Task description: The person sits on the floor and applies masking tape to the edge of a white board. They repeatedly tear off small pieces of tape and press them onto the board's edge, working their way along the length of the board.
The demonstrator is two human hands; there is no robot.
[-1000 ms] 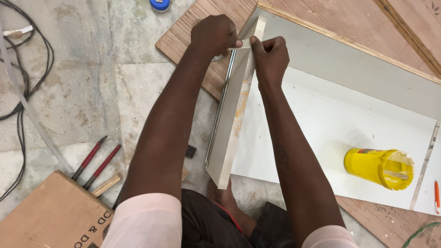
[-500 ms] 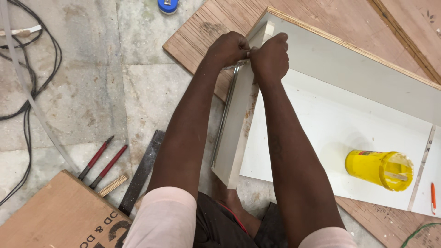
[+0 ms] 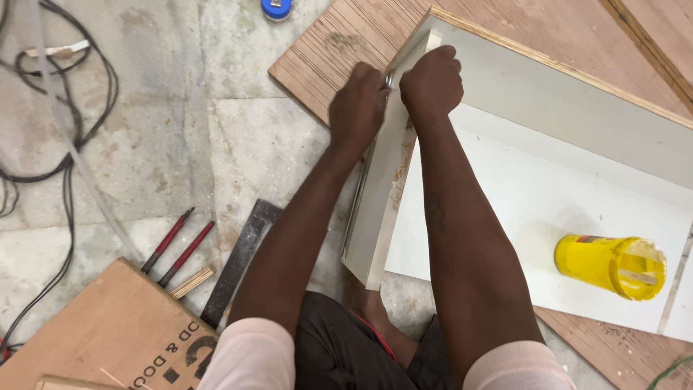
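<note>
Left hand and right hand, both fisted, have slid up the white side panel to the box's far corner, gripping its top edge; strip nearly seated there.

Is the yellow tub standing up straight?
No, the yellow plastic tub lies on its side on the white board, with its open mouth facing right.
</note>
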